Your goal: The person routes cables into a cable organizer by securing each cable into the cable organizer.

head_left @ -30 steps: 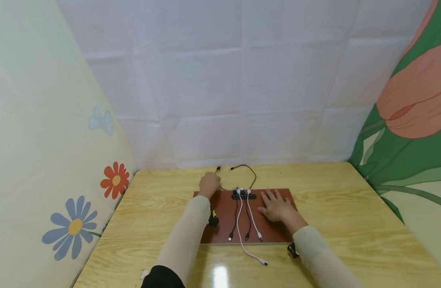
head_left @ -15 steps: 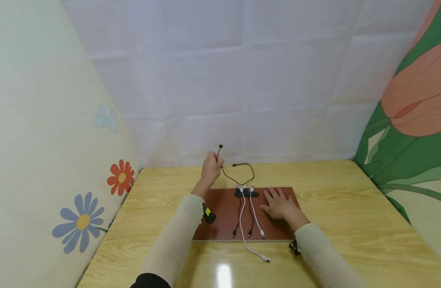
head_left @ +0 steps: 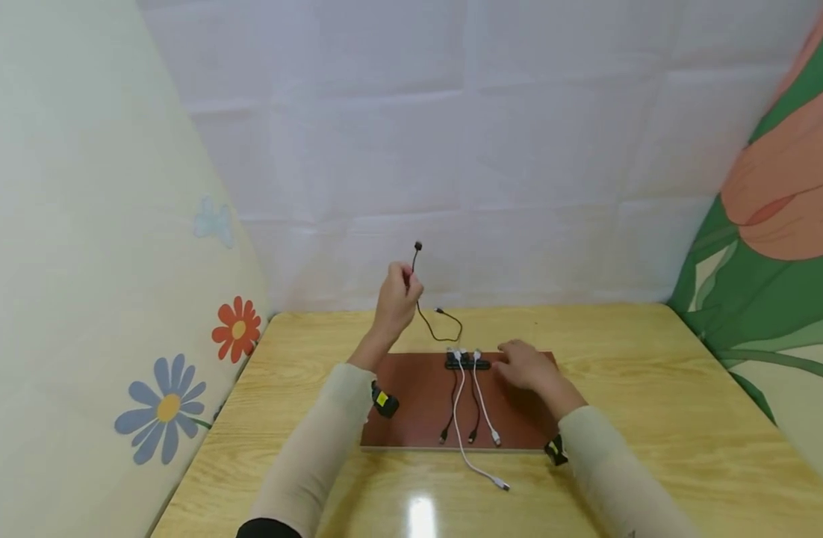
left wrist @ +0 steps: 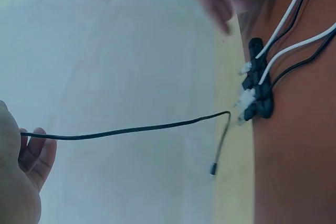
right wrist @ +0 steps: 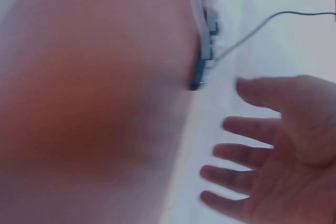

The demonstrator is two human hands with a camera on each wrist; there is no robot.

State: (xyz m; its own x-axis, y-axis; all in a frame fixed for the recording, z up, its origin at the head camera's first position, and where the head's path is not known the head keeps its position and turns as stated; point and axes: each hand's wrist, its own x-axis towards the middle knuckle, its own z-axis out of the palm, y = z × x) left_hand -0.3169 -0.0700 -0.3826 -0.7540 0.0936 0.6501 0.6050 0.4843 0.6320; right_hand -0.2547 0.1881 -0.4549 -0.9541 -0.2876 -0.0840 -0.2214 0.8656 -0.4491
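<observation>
My left hand (head_left: pixel 396 300) pinches a thin black cable (left wrist: pixel 131 129) near one end, raised above the table behind the board. One black plug (head_left: pixel 418 245) sticks up above the fingers; the cable's other plug (left wrist: pixel 213 169) hangs below. My right hand (head_left: pixel 527 366) is just over the board's back right part, its fingers extended and holding nothing in the right wrist view. Between the hands, a black cable holder (left wrist: pixel 266 100) sits at the back edge of the reddish-brown board (head_left: pixel 411 400). White and black cables run through it, and a long white cable (head_left: pixel 475 467) reaches past the front edge.
The board lies on a wood-grain table (head_left: pixel 304 381). A white cloth (head_left: pixel 358 149) hangs behind the table. Flower-patterned cloths stand at the left (head_left: pixel 102 261) and the right (head_left: pixel 781 314).
My left hand has risen from behind the board, lifting the black cable. The right hand lay spread on the board earlier and has now come up, shifting slightly toward the back.
</observation>
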